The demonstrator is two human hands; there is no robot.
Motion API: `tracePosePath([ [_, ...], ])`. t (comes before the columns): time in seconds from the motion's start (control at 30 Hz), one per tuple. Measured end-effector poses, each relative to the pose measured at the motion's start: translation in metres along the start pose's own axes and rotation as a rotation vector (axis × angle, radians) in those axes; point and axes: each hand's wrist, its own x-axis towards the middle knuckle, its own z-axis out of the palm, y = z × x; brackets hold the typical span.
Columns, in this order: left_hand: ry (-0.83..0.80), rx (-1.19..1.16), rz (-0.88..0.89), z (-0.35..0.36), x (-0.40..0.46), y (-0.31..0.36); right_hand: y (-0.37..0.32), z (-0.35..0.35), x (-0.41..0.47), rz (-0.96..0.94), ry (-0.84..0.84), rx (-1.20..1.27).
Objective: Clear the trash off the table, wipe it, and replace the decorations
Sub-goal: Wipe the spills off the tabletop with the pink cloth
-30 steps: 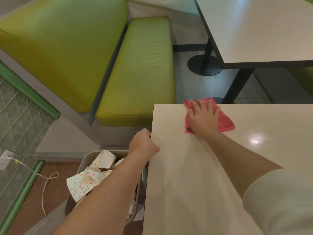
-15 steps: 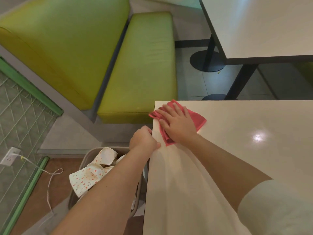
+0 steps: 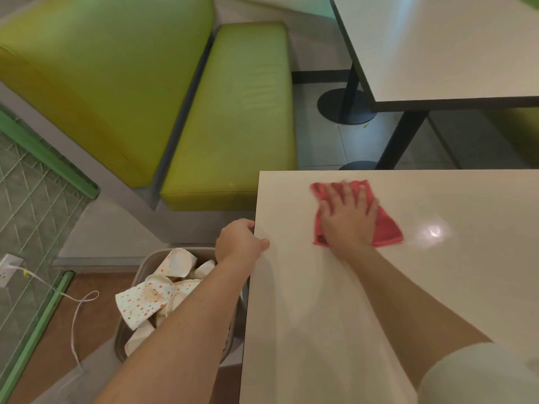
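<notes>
Lime-green vinyl booth seating backed the smooth cream table. Right hand pressed flat, fingers straight, on the red microfibre cloth near the far-left corner; left hand curled over the table edge. Overlapping, evenly pressed strokes would probably clean best.

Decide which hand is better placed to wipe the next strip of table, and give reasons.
Right. The right hand lies flat on the cloth on the table; the left hand grips the table's edge.
</notes>
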Motion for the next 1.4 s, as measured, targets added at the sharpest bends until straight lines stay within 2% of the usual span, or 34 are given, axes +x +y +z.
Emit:
tracePosePath([
  [0.17,0.026,-0.008,0.016,0.0,-0.008,0.0,-0.058,0.016,-0.031,-0.308,-0.074,0.005],
  [0.3,0.018,0.077,0.056,0.002,-0.017,-0.002,-0.038,0.01,-0.027,-0.394,-0.128,0.005],
  [0.47,0.022,0.273,0.028,-0.005,-0.034,-0.006,0.04,-0.011,-0.03,-0.205,-0.033,0.02],
  [0.57,0.002,0.32,0.085,-0.004,-0.039,-0.014,0.087,-0.021,-0.03,-0.069,0.01,-0.009],
  [0.63,0.002,0.299,0.132,-0.002,-0.041,-0.021,0.097,-0.024,-0.033,0.03,0.013,0.003],
  [0.73,0.05,0.222,0.159,0.0,-0.046,-0.025,0.074,-0.021,-0.041,0.122,0.01,0.004],
  [0.8,0.066,0.181,0.159,0.0,-0.048,-0.026,0.042,-0.013,-0.052,0.054,-0.003,-0.007],
  [1.0,0.039,0.149,0.083,-0.001,-0.047,-0.022,-0.064,0.019,-0.103,-0.317,-0.056,0.047],
  [1.17,-0.024,0.179,-0.029,-0.003,-0.041,-0.02,-0.054,0.023,-0.096,-0.406,-0.078,0.022],
  [1.23,-0.044,0.19,-0.053,-0.005,-0.042,-0.022,-0.031,0.017,-0.083,-0.367,-0.055,0.019],
  [1.4,-0.018,0.199,-0.046,-0.006,-0.044,-0.018,0.013,0.002,-0.062,-0.088,-0.011,0.004],
])
